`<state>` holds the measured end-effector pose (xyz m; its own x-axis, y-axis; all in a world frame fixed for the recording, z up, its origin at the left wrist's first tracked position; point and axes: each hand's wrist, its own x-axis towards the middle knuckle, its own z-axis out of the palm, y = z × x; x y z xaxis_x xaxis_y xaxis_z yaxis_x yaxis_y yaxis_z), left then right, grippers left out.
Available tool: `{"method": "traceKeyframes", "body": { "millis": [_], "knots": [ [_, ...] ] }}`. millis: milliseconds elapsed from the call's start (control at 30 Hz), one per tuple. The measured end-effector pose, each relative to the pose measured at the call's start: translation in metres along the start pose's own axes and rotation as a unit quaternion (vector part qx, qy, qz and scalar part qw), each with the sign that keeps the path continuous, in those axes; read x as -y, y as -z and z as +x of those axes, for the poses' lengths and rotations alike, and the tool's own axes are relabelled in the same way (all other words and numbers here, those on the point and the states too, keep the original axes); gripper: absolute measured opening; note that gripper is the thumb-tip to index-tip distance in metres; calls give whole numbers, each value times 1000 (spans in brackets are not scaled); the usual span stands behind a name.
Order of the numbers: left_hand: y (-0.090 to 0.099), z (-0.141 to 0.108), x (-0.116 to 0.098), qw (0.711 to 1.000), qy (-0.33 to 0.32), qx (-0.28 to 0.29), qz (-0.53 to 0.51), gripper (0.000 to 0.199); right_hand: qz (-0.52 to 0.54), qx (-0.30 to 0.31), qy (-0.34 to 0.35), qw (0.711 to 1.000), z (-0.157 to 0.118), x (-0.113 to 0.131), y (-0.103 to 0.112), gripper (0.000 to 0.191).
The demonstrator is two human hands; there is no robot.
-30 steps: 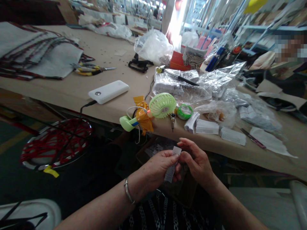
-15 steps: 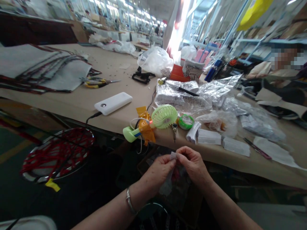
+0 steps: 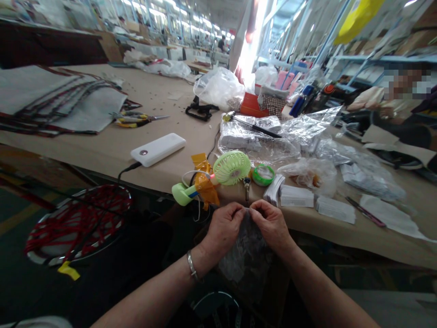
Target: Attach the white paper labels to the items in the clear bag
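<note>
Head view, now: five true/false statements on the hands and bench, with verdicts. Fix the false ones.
1. The left hand and right hand pinch close together at a small pale slip. True.
2. The bracelet is on the right wrist. False: it is on the left wrist.
3. Orange tape is wrapped around part of the green fan. True.
4. The white power bank has no cable attached. False: a black cable runs from it.
5. The round green container is left of the green fan. False: it is right of it in the picture.
</note>
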<state>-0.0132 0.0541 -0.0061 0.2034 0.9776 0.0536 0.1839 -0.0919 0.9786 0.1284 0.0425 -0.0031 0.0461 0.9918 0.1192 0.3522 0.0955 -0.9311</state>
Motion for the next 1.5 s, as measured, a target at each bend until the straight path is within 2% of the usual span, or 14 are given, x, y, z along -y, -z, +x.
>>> {"method": "traceKeyframes", "body": {
  "millis": [300, 567, 933, 1100, 1200, 1267, 1333, 1400, 1500],
  "knots": [
    [-1, 3, -2, 1000, -20, -5, 20, 20, -14, -4, 21, 1000, 3, -2, 0, 13],
    [-3, 6, 3, 1000, -12, -12, 1, 21, -34, -19, 49, 998, 4, -5, -1, 13],
    [-3, 12, 4, 1000, 1, -15, -1, 21, -20, -23, 43, 999, 6, -8, -2, 14],
    [0, -1, -4, 1000, 12, 2, -16, 20, -17, 4, 34, 999, -8, -6, 1, 14],
    [2, -10, 0, 1000, 28, 7, -12, 20, -71, 9, 57, 996, -21, -2, 14, 12],
    [3, -12, 10, 999, 40, 21, 0, 22, -132, -12, 97, 986, -27, -1, 28, 11],
    [3, -13, 22, 998, 41, 35, 23, 21, -204, -61, 152, 965, -28, -5, 44, 10],
    [2, -12, 35, 997, 31, 20, 61, 26, -280, -117, 201, 932, -24, -12, 58, 9],
    [2, -12, 44, 992, 35, 23, 121, 34, -376, -158, 233, 883, -16, -22, 68, 21]
  ]
}}
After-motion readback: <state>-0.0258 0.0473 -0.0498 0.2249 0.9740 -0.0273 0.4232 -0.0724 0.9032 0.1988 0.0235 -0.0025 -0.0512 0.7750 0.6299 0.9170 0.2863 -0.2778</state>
